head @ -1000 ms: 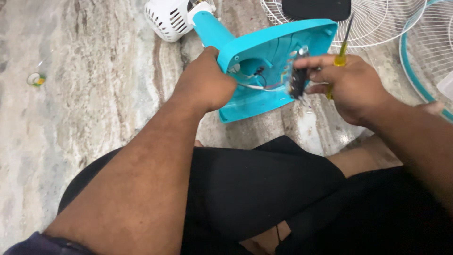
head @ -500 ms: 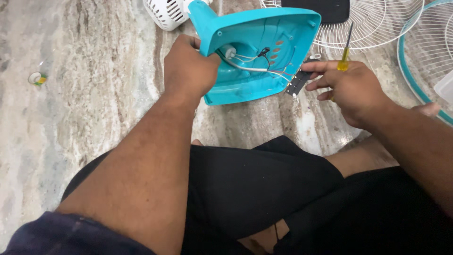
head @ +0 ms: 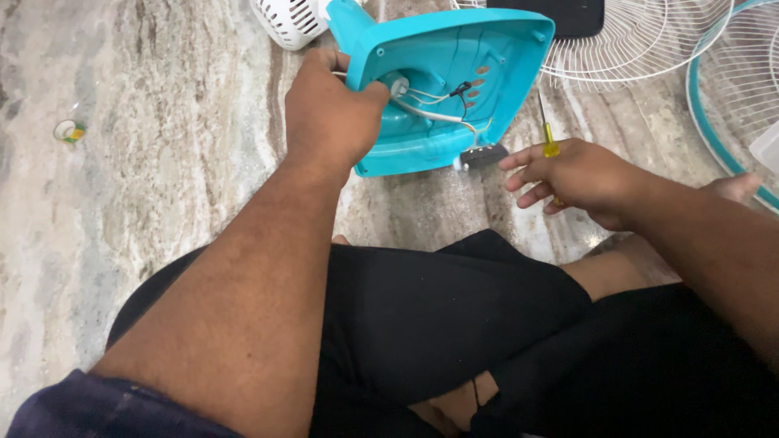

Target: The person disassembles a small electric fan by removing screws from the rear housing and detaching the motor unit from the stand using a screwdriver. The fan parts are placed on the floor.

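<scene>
My left hand (head: 329,109) grips the edge of a turquoise plastic fan base (head: 503,57), tipped up so its hollow underside faces me. White and coloured wires (head: 438,113) run inside it to a small black switch block (head: 480,156) that hangs loose at the base's lower edge. My right hand (head: 576,174) is just right of that block, fingers spread, with a yellow-handled screwdriver (head: 549,138) tucked between them, its shaft pointing up. The fingertips are apart from the block.
A white motor housing (head: 286,23) lies behind the base at the top. White wire fan grilles (head: 649,49), one with a turquoise rim (head: 714,138), lie top right with a dark flat object (head: 552,12). A small tape roll (head: 69,131) sits left on the marble floor. My black-clothed legs fill the foreground.
My right hand let go of the switch block and drew back down and right, still keeping the screwdriver. The block now hangs from its wires. My left hand kept the base tipped up.
</scene>
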